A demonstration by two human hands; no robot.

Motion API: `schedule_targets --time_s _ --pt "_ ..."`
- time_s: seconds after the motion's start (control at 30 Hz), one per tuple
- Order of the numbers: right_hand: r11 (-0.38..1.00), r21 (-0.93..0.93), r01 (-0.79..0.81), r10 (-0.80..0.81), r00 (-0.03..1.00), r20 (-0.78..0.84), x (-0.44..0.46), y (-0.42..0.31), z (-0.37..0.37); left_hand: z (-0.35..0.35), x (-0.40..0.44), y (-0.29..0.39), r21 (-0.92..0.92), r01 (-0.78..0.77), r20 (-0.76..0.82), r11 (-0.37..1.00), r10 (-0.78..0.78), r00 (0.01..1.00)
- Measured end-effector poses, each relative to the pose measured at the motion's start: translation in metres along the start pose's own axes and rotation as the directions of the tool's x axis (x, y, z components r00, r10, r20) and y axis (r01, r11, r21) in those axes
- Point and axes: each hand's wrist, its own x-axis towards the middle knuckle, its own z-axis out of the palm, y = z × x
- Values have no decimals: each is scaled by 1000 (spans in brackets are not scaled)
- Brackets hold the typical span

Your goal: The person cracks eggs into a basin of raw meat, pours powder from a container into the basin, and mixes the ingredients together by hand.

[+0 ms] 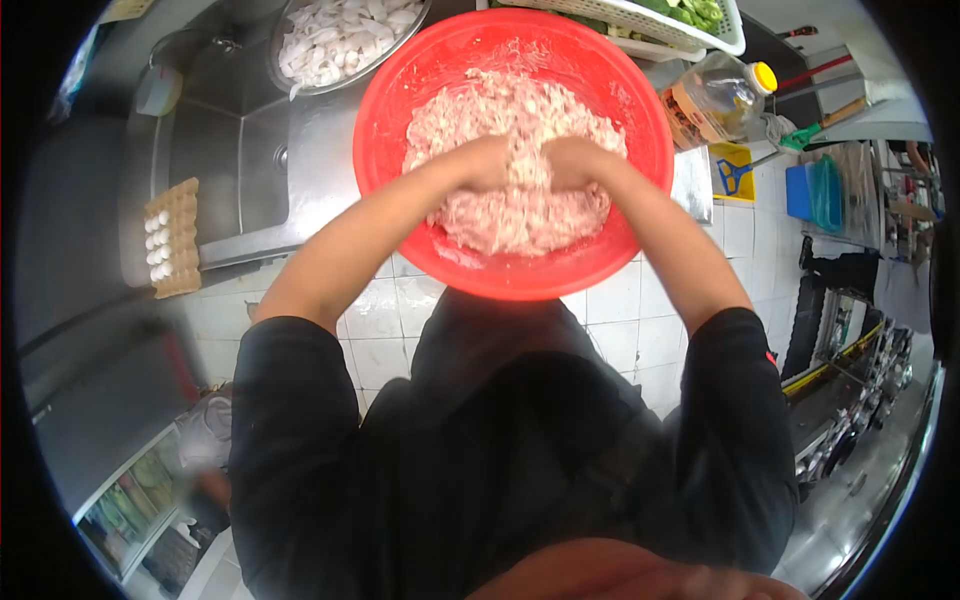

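A wide red basin (388, 60) holds a large mass of pale pink, raw, minced-looking meat mixture (520, 225). Both of my hands are sunk in it near the middle. My left hand (488, 162) enters from the left and my right hand (570, 163) from the right, facing each other. Between them a ridge of the mixture is heaped up, slightly blurred. The fingers of both hands are buried in the meat, so their shape is hidden. Smears of the mixture cling to the basin's inner wall.
A metal bowl (425, 14) of white cut pieces stands behind left. Behind right are a white basket (735, 35) with greens and a yellow-capped oil bottle (725, 95). An egg tray (180, 235) sits left by the sink (215, 165). A yellow container (735, 160) is at right.
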Motion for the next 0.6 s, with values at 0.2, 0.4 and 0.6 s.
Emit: schedule_targets --time_s 0.2,0.4,0.6 --pt "963 158 217 -139 906 -400 -62 14 -23 -37 -71 14 118 -199 -277 973 224 934" --pt "958 229 -170 192 978 -76 -72 19 21 9 -87 -10 -151 334 -315 930 -365 876" --pt "947 283 -149 80 968 239 -22 17 53 58 -54 -43 -866 419 255 275 -478 841"
